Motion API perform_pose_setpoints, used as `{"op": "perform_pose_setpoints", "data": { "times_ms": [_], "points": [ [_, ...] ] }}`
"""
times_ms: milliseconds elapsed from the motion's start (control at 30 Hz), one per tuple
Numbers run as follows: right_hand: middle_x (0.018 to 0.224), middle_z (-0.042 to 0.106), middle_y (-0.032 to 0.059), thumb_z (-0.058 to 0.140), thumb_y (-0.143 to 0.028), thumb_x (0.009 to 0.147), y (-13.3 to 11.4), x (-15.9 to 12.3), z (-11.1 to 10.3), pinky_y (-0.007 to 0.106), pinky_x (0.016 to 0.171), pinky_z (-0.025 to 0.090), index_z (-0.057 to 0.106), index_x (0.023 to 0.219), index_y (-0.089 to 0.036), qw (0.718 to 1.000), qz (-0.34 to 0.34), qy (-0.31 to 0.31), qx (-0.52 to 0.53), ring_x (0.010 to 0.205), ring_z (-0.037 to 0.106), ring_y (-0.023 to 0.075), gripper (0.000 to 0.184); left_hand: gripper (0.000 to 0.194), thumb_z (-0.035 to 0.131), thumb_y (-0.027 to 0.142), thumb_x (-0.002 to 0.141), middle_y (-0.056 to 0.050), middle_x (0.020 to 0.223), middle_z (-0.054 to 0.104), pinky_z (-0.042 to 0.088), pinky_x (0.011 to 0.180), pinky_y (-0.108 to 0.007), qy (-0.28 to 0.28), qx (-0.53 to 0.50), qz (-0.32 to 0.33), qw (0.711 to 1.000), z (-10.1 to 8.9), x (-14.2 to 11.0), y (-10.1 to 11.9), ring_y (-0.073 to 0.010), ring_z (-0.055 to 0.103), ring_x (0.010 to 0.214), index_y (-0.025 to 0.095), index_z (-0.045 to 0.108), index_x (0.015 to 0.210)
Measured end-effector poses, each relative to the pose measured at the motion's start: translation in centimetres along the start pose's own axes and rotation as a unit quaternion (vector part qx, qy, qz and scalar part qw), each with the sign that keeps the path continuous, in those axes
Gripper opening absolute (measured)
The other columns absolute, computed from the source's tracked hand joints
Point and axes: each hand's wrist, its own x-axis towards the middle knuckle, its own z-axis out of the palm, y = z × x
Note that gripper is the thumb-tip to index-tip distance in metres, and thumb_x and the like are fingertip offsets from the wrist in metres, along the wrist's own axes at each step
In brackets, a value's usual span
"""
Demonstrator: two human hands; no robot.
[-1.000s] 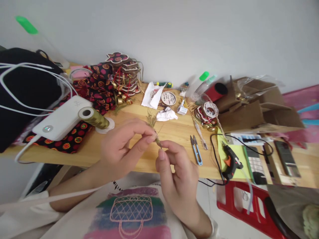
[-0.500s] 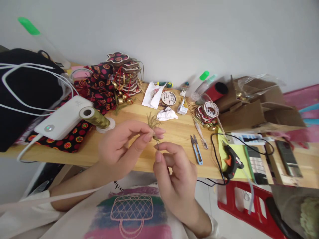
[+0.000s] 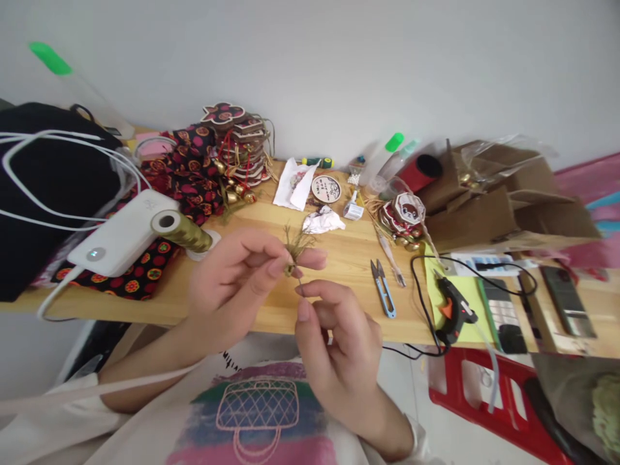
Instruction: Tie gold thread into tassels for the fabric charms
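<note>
White cloth lies nearest us: the shirt [image 3: 256, 413] at the bottom of the frame. Just above, right of centre, the right hand [image 3: 341, 342] has thumb and forefinger nearly together, pinching a thin strand [image 3: 300, 282]; whether that is thread or needle we cannot tell. At mid-frame the left hand [image 3: 230, 281] pinches a small olive tassel [image 3: 298, 243] between thumb and forefinger, its loose ends fanning upward. We judge that too light a left pinch would let the tassel twist or slip, and a hard tug from the right could snap the strand. Should it be a needle, the left fingertips close by could be pricked. Farther out, right of centre, the snips [image 3: 385, 294] lie with bare points apart, so a sweeping wrist might catch them. In the lower right, an elbow could snag the black cord [image 3: 420, 296] beside the glue gun [image 3: 454, 310].
</note>
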Motion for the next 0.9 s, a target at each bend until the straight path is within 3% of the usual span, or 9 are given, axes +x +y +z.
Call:
{"op": "perform_pose_setpoints", "data": {
  "times_ms": [200,367,700,900],
  "points": [
    [0.055,0.04,-0.0129,0.05,-0.008,0.092,-0.13,0.06,0.23,0.016,0.038,0.028,0.049,0.11,-0.023,0.999,0.01,-0.004,0.034,0.039,0.037,0.0027,0.023,0.009,0.067,0.029,0.092,-0.002,0.091,0.078,0.064,0.074,-0.029,0.035,0.027,-0.03,0.999,-0.43,-0.32,0.03,-0.0185,0.077,0.077,0.021,0.066,0.093],
    [0.053,0.042,-0.0127,0.051,-0.011,0.092,-0.12,0.02,0.22,0.017,0.036,0.026,0.049,0.108,-0.024,0.999,-0.003,0.003,0.034,0.036,0.036,0.0035,0.021,0.005,0.062,0.02,0.095,0.003,0.091,0.079,0.063,0.079,-0.022,-0.016,-0.028,-0.035,0.999,-0.27,-0.19,0.34,-0.014,0.077,0.087,0.023,0.065,0.097],
    [0.055,0.038,-0.0117,0.054,-0.007,0.088,-0.13,-0.32,-0.08,0.019,0.035,0.023,0.053,0.109,-0.024,0.999,-0.033,0.026,0.011,0.038,0.031,0.0048,0.027,0.01,0.062,0.019,0.095,0.004,0.1,0.08,0.065,0.079,-0.024,-0.004,0.012,-0.006,1.0,0.1,-0.53,0.63,-0.0129,0.077,0.084,0.027,0.066,0.1],
    [0.053,0.042,-0.0109,0.054,-0.013,0.09,-0.57,-0.58,-0.04,0.02,0.036,0.03,0.055,0.108,-0.025,0.999,-0.006,0.045,-0.016,0.036,0.034,0.0067,0.022,0.01,0.061,0.018,0.095,0.003,0.098,0.08,0.064,0.076,-0.02,-0.013,0.013,0.003,1.0,0.3,-0.53,0.87,-0.012,0.077,0.086,0.026,0.066,0.099]
  ]
}}
